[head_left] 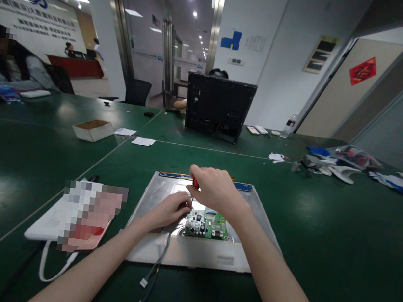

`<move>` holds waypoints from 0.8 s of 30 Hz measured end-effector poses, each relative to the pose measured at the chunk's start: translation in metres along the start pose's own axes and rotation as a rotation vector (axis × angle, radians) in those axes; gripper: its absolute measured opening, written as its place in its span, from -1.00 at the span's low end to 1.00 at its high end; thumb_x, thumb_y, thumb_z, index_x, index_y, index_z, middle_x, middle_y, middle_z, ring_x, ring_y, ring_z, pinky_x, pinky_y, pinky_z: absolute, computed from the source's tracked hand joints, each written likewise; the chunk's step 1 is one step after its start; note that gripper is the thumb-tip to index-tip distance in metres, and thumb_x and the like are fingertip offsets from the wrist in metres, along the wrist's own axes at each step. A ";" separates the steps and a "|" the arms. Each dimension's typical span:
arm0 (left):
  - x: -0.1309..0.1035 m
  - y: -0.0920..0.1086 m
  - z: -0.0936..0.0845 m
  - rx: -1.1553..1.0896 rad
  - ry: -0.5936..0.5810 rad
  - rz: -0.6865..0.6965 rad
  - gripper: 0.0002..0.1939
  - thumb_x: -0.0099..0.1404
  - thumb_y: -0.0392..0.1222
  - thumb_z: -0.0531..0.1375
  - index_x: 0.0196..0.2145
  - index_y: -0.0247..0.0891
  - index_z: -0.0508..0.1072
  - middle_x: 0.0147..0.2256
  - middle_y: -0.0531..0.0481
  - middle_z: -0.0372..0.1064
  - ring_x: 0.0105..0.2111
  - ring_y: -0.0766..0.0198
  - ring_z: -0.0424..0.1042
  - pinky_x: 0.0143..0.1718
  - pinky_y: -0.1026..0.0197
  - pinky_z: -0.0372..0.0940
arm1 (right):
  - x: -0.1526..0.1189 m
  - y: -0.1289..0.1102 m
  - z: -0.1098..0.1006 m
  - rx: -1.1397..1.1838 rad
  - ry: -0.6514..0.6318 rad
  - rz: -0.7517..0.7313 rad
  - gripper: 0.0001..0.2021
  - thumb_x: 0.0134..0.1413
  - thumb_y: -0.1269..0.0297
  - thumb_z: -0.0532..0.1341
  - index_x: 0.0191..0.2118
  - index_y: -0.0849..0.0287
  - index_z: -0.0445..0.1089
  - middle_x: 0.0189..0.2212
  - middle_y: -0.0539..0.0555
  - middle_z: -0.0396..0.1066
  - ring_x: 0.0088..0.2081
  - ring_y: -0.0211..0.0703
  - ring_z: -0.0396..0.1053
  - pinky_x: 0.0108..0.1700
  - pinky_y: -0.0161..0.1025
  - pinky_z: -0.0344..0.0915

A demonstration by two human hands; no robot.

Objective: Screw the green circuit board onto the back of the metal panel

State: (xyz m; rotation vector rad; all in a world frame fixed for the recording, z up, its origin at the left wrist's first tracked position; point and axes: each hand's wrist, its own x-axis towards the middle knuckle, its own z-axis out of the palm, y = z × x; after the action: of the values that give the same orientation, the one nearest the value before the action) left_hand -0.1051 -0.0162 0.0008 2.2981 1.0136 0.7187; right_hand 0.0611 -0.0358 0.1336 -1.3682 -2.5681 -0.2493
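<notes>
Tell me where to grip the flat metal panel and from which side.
Probably best by its left and right edges, coming in from both sides at once: the metal panel lies flat, with the green circuit board near its middle and a blue strip along its far edge.

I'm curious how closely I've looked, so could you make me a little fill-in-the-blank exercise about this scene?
The ____ hand holds the red-handled tool near the circuit board.
The table is dark ____.
In the picture, the box stands to the ____ of the monitor.

Missing words: right; green; left.
</notes>
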 end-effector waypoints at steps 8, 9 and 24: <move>0.000 0.000 0.000 -0.023 0.000 -0.007 -0.88 0.25 -0.31 0.10 -0.27 -0.27 0.42 -0.29 -0.05 0.40 -0.28 0.18 0.33 -0.21 0.15 0.24 | 0.001 0.000 0.002 0.004 -0.013 0.008 -0.82 0.08 0.25 0.13 -0.17 0.14 0.25 -0.32 0.08 0.47 -0.38 -0.17 0.36 -0.47 -0.26 -0.09; 0.000 0.000 -0.001 -0.022 -0.003 -0.010 -0.88 0.25 -0.31 0.10 -0.28 -0.27 0.42 -0.30 -0.05 0.39 -0.29 0.18 0.33 -0.22 0.16 0.25 | 0.001 -0.001 0.002 -0.003 -0.020 0.017 -0.81 0.09 0.23 0.13 -0.17 0.14 0.25 -0.34 0.07 0.47 -0.38 -0.17 0.37 -0.48 -0.26 -0.09; 0.000 0.002 -0.007 -0.054 -0.023 -0.051 -0.89 0.22 -0.33 0.11 -0.31 -0.26 0.42 -0.30 -0.02 0.40 -0.28 0.21 0.36 -0.23 0.19 0.25 | 0.001 0.003 0.002 0.022 0.015 0.010 -0.85 0.08 0.26 0.12 -0.21 0.14 0.24 -0.34 0.04 0.47 -0.38 -0.17 0.37 -0.49 -0.25 -0.12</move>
State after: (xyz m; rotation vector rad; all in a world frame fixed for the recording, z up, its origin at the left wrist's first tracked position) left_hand -0.1090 -0.0155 0.0072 2.2209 1.0264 0.6891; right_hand 0.0631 -0.0331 0.1320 -1.3652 -2.5435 -0.2277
